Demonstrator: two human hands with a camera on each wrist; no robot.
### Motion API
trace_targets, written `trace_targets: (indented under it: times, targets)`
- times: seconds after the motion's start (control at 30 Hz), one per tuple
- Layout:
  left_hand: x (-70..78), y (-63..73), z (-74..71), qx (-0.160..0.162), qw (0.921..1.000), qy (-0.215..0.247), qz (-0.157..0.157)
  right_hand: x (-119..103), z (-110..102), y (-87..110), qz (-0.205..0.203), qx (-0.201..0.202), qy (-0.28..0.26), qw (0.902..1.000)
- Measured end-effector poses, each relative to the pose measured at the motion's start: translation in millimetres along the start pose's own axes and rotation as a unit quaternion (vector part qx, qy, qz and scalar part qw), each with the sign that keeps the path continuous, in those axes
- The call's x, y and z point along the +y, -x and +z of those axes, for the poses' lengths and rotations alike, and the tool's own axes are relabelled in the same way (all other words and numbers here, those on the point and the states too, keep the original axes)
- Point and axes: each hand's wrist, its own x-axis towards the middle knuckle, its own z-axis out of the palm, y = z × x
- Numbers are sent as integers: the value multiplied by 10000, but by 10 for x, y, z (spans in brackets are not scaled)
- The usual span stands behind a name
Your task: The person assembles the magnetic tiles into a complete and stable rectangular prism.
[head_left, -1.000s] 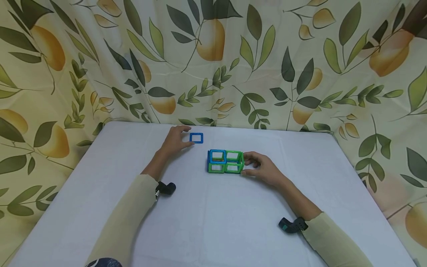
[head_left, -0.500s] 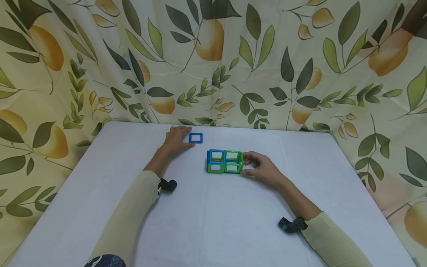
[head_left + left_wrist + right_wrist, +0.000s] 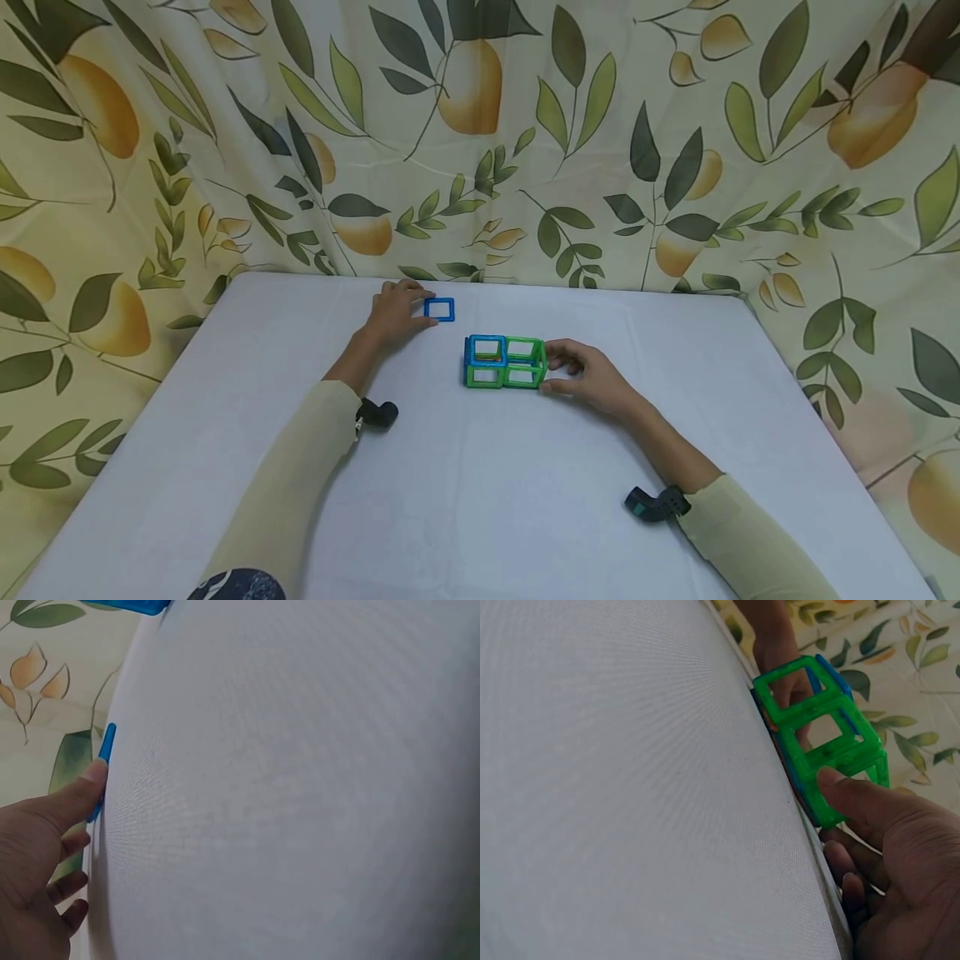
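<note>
At the far side of the table lies a blue square magnetic tile [image 3: 439, 309], an open frame. My left hand [image 3: 392, 313] pinches its left part between thumb and index finger; in the left wrist view the thumb [image 3: 94, 771] lies against the tile. Nearer the middle stands a two-cube-long structure of magnetic tiles [image 3: 505, 377], green with blue on its left end. My right hand [image 3: 588, 375] holds its right end, thumb on the near side, as the right wrist view shows with the thumb [image 3: 847, 791] on a green tile. The other right fingertips are partly hidden.
A white cloth covers the table [image 3: 480, 483], whose far edge meets a leaf-and-fruit patterned curtain [image 3: 517, 192]. Black wrist cameras [image 3: 377, 414] are strapped at both sleeve ends. A patterned dark patch [image 3: 238, 585] shows at the bottom left.
My left index finger has come down from above the blue tile to its edge, and the thumb stays at the near edge. The right hand and the tile structure keep their place.
</note>
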Motion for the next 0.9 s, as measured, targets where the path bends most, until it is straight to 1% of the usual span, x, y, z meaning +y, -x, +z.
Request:
trace_targets:
  times: [0.37,0.63,0.9]
  targets:
    - [4,22,1,171,9992,349,128,14,11,0,-45,37,96,9999]
    - [112,22,-48,334,9972,510,440,3,8,-10,20,15,98,9999]
    - [217,63,-90,498,9939,621,759,-17,-3,5,8,21,82,10000]
